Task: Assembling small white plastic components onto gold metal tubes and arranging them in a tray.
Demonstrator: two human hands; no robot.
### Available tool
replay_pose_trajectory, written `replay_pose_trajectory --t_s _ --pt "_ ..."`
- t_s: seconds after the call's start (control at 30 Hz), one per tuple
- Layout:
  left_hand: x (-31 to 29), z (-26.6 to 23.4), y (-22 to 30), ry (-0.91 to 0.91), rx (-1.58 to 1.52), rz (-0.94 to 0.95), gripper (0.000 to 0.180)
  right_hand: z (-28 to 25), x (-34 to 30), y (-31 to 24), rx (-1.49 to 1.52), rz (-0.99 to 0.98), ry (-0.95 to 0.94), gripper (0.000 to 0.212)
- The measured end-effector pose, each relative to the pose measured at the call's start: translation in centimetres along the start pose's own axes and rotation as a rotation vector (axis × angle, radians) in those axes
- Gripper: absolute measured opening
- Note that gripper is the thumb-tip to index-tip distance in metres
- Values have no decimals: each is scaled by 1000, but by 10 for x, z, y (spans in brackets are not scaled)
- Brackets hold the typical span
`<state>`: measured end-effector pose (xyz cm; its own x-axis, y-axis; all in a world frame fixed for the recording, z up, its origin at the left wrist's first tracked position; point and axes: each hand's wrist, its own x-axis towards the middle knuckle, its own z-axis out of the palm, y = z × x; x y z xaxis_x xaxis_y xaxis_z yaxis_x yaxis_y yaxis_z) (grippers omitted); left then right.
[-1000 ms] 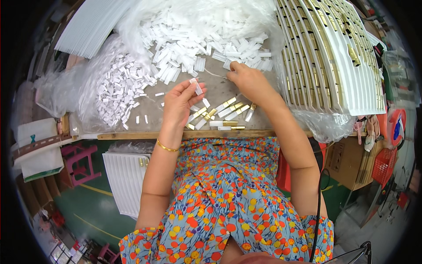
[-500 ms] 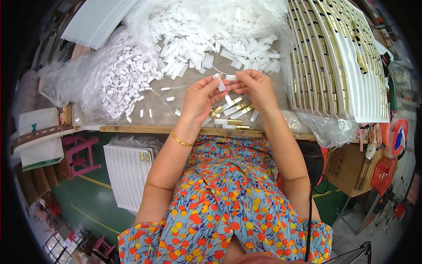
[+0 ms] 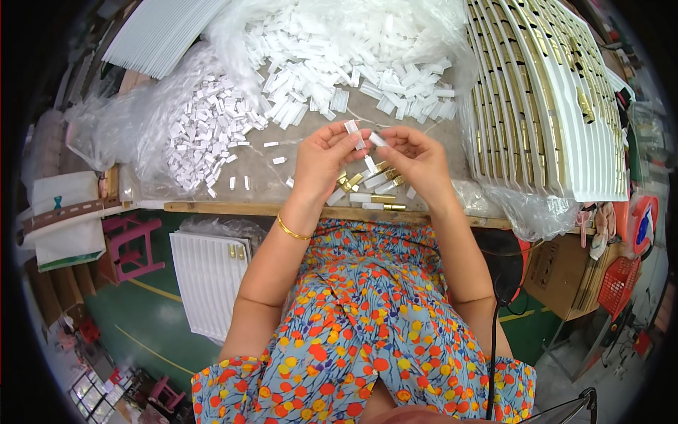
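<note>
A: What's largest here?
B: The counter, gray on top, with a wooden strip along its front edge.

A: And on it?
B: The rack, white and ridged, at the far right corner, its rows set with gold parts. Then the big heap of pale, slender pieces, by the middle of the far edge. White sheets are stacked at the far left corner.

A: Toward the left edge?
B: The small heap of short white blocks, with a few strays nearer the front edge.

A: The hands?
B: Both are over the counter, between the big heap and the front edge. The left hand has thumb and fingers pinched together on the left piece. The right hand, just beside it, pinches the right piece, its fingers curled.

A: Under them?
B: Gold-ended tubes, lying near the front edge, some partly hidden.

A: And the smallest?
B: The held pieces, slim and whitish, both tilted and near each other; whether they touch, I can't tell. One block shows just below the left fingertips; I can't tell whether it's gripped.
</note>
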<state>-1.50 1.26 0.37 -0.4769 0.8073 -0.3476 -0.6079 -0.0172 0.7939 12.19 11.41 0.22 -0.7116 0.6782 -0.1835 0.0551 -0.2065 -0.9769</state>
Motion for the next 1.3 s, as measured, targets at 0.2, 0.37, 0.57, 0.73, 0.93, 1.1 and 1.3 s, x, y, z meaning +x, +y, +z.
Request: replay_pose_trajectory --t_s 0.2,0.37,0.57,0.73,0.93,1.1,1.3 --pt "-6 9 -8 12 209 260 19 26 -13 -4 -88 -316 186 25" --pt "-10 14 -10 20 343 417 20 35 -14 4 -118 -404 246 26" --pt "-12 14 -13 30 427 481 20 37 -14 3 -31 -371 251 25" --pt "-12 15 -16 17 425 533 22 36 -14 4 -29 -365 246 25" --pt "-15 10 -8 -103 709 543 31 36 -13 4 5 -343 278 24" --pt "-16 13 -7 -145 347 402 28 35 -12 -5 -241 -418 317 24" --pt "-10 16 -9 -23 152 227 23 41 -13 -4 -594 -599 386 26"
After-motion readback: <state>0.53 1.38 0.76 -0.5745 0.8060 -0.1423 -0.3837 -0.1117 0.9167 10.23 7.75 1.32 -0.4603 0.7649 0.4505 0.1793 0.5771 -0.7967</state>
